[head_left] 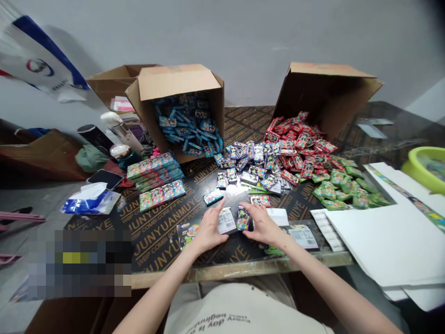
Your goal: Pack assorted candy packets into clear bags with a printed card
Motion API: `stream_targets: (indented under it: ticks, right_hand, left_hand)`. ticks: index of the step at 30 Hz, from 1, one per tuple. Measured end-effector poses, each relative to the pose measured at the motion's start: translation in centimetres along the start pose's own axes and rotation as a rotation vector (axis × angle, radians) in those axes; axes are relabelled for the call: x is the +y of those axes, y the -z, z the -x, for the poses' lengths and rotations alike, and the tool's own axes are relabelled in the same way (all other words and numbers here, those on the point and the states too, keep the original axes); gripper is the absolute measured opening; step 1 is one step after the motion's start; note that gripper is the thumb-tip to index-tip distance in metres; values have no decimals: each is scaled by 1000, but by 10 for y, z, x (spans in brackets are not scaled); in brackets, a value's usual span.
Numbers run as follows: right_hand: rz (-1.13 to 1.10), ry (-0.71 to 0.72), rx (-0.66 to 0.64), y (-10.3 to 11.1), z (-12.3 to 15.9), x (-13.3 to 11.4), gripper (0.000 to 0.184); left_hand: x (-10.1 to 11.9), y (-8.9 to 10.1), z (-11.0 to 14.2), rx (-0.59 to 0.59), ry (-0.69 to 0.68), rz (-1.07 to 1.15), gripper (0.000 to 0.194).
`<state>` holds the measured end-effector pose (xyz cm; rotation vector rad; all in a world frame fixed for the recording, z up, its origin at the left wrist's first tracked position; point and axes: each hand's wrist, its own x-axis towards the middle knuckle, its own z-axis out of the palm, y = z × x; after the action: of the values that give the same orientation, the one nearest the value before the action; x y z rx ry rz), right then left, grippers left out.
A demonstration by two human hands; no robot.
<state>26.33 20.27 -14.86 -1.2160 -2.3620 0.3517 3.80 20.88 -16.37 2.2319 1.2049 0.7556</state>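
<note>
My right hand (263, 225) has thumb and fingertips at opposite ends of a small black-and-purple packet (243, 218) with a colourful print. My left hand (209, 230) lies over a flat printed sleeve (189, 232), thumb and forefinger apart around its white barcode label (227, 221); nothing shows gripped between them. A blue packet (212, 197) lies just beyond the left fingers. Behind my right hand is a red packet (260, 200). More flat sleeves with barcodes (303, 235) lie to the right.
Purple packets (257, 157) are heaped mid-table. One carton (181, 83) spills blue packets, another (330, 69) red ones (306, 144). Green packets (347, 188) lie right, beside white sheets (375, 236). At left are stacked multicoloured packs (162, 195), tissues (90, 199) and bottles (120, 130).
</note>
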Motion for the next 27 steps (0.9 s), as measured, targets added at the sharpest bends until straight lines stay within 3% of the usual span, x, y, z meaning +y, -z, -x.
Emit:
stream_targets:
  ticks: [5, 10, 14, 19, 21, 23, 24, 27]
  right_hand:
    - [-121, 96, -193, 10, -5, 3, 82]
    - [-179, 82, -165, 9, -5, 7, 85]
    - [-164, 139, -239, 6, -4, 7, 94]
    - [-221, 0, 66, -1, 4, 2, 89]
    - [-320, -23, 37, -1, 5, 5, 87]
    - [-383, -65, 37, 5, 3, 19, 78]
    - [-357, -123, 97, 9, 1, 30, 70]
    - [-53, -390, 328, 26, -7, 72, 52]
  left_hand:
    - [-1, -3, 6, -33, -58, 28, 103]
    - [3, -3, 4, -40, -68, 23, 102]
    - [9, -6, -1, -112, -145, 8, 100]
    - [10, -5, -8, 0, -20, 83, 99]
    - [9, -7, -10, 1, -3, 112, 100]
    - [8, -11, -11, 0, 8, 117, 102]
    - [7, -13, -10, 4, 18, 110, 103]
    - [-1, -23, -6, 8, 40, 60, 102]
